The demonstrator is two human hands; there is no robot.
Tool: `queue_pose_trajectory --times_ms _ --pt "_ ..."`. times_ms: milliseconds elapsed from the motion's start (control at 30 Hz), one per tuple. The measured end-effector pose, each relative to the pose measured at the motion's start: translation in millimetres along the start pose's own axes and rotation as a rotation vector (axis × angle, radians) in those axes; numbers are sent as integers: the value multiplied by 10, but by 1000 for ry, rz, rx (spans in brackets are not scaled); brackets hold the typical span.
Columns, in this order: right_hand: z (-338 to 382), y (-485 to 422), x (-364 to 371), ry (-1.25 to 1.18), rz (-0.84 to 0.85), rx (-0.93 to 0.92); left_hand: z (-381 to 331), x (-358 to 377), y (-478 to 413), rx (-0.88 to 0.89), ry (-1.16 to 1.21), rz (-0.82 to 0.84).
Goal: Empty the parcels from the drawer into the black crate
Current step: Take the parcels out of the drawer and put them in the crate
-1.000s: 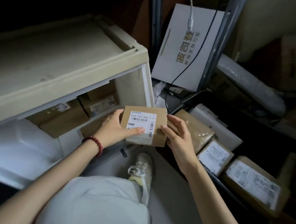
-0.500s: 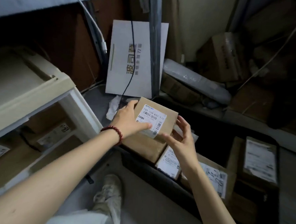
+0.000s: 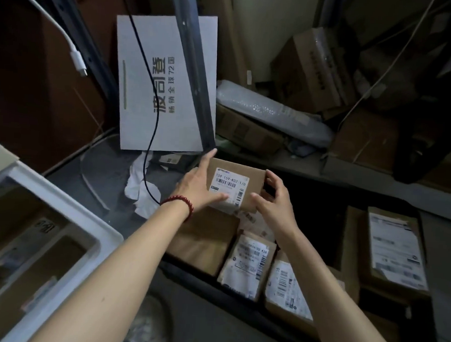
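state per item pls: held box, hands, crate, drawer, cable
small labelled box: label up, over the crate's far left corner
left hand: grip on the box's left side
right hand: grip on its right side
black crate: holds several parcels
drawer: open, parcels left inside
white cable: hanging, unplugged

I am in a storeroom full of mail parcels. It is dim and crowded. Brown cardboard boxes (image 3: 313,71) are piled up in the back, and a long roll in bubble wrap (image 3: 272,113) lies across some of them. A flat white carton with big printed letters (image 3: 158,89) leans against a metal shelf post (image 3: 195,72). Down by me, a black crate (image 3: 188,269) holds small brown parcels with white barcode labels (image 3: 248,263). On my left, a white drawer (image 3: 65,214) has more boxes inside. Torn paper (image 3: 140,187) lies on the grey floor.
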State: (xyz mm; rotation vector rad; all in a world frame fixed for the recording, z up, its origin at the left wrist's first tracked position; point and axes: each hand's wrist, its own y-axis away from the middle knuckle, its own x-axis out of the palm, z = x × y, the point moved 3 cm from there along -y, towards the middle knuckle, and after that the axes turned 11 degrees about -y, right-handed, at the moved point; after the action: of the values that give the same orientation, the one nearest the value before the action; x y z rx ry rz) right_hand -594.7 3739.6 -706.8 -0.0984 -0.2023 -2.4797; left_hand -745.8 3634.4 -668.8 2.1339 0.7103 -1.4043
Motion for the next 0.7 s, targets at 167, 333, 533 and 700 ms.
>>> queue_pose_trajectory --times_ms 167,333,533,700 --pt "-284 -142 122 100 -31 57 101 226 -234 25 -25 13" --pt "-487 -233 214 186 -30 68 228 424 -346 8 -91 77" --pt "-668 -242 439 296 52 108 434 600 -220 -65 -275 -7" --pt "-672 -241 522 364 8 73 463 667 -162 -58 -340 -100"
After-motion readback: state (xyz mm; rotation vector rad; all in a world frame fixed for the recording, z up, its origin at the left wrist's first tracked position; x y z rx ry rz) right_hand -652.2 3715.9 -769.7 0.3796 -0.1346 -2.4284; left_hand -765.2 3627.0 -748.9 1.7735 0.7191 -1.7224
